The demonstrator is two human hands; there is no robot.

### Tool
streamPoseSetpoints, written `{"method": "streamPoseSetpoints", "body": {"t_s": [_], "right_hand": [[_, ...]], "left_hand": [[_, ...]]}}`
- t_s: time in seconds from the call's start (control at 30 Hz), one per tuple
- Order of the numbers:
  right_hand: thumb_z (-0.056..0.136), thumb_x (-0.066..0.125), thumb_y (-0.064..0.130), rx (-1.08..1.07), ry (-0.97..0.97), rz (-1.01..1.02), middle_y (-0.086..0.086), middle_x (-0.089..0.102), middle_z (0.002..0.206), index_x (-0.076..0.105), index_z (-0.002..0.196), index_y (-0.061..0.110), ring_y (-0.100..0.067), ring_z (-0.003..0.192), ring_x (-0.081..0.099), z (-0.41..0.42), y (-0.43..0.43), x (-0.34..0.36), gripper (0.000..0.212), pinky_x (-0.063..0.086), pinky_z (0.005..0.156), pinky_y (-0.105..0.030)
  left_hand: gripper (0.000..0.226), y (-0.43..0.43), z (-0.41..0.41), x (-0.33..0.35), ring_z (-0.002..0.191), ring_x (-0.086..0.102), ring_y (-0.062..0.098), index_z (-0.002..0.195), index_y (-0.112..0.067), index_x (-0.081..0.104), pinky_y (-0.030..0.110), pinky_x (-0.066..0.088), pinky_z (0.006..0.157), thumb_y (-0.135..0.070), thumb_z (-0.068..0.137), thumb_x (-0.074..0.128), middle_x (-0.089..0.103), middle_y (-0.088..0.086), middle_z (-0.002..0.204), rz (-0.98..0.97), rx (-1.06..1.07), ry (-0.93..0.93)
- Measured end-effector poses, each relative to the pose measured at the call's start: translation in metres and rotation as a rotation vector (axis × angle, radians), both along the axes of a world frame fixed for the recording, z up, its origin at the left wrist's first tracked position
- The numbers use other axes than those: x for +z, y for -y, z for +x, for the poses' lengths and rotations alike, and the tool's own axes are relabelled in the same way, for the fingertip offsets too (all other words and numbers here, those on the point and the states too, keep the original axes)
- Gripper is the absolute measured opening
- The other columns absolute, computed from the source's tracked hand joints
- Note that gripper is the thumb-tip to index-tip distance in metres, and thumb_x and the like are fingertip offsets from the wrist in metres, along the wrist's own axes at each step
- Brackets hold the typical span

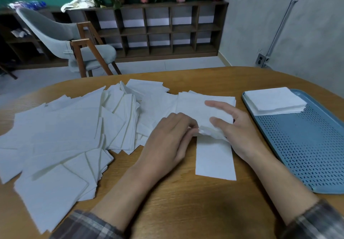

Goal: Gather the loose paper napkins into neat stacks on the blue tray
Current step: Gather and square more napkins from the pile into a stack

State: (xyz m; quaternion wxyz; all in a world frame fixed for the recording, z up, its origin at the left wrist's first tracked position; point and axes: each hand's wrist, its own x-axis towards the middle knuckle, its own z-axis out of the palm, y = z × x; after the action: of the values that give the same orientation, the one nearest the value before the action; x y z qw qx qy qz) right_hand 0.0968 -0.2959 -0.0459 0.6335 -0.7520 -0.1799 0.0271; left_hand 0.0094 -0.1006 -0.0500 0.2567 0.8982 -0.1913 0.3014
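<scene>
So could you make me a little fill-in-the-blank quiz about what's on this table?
1. The neat stack of napkins sits at the ____ end of the blue tray.
2. Most loose napkins lie to the ____ of the hands.
3. The left hand and right hand both pinch a ____.
4. The table is made of ____.

Missing words: far; left; napkin; wood

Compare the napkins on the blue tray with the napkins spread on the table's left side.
The napkins on the blue tray form one squared stack with edges aligned; the napkins on the table lie fanned and overlapping at many angles. The tray stack sits in the blue tray's far corner, taking little room; the loose ones cover much of the wooden table's left half. Neither hand touches either group. Both are plain white paper.
</scene>
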Motion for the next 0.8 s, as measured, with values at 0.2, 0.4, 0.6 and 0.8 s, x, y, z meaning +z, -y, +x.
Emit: {"method": "streamPoseSetpoints", "body": {"t_s": [0.2,0.4,0.6,0.8], "right_hand": [[0.097,0.065,0.002,-0.005,0.042,-0.074,0.031,0.067,0.130,0.074,0.125,0.038,0.012,0.132,0.051,-0.002,0.001,0.005,0.046,0.036,0.110,-0.016],[0.101,0.065,0.012,0.014,0.065,-0.046,0.031,0.070,0.123,0.077,0.119,0.032,0.017,0.123,0.054,-0.005,0.003,0.014,0.030,0.036,0.097,0.001],[0.094,0.053,0.066,0.187,0.009,0.121,0.010,0.072,0.132,0.080,0.117,0.030,-0.010,0.134,0.058,-0.007,0.006,0.016,0.050,0.035,0.119,-0.047],[0.076,0.059,0.090,0.310,-0.013,0.149,0.004,0.074,0.129,0.080,0.111,0.040,-0.018,0.126,0.066,-0.011,0.004,0.014,0.064,0.043,0.110,-0.049]], "left_hand": [[0.012,-0.003,-0.003,0.008,0.092,0.064,0.011,0.108,-0.010,0.068,0.029,0.052,0.079,-0.018,0.107,0.059,0.067,-0.006,0.100,-0.195,0.044,0.058],[0.006,-0.009,-0.008,0.028,0.096,0.067,0.004,0.103,-0.017,0.067,0.012,0.048,0.081,-0.017,0.104,0.061,0.068,-0.020,0.095,-0.544,0.077,-0.040],[0.015,-0.016,-0.008,0.039,0.075,0.059,-0.001,0.101,-0.011,0.071,0.010,0.043,0.067,-0.021,0.106,0.062,0.063,-0.016,0.073,-0.896,0.164,-0.149],[0.013,-0.017,-0.006,0.038,0.062,0.053,-0.003,0.093,-0.009,0.072,0.006,0.041,0.066,-0.014,0.103,0.065,0.053,-0.020,0.055,-0.954,0.259,-0.197]]}}
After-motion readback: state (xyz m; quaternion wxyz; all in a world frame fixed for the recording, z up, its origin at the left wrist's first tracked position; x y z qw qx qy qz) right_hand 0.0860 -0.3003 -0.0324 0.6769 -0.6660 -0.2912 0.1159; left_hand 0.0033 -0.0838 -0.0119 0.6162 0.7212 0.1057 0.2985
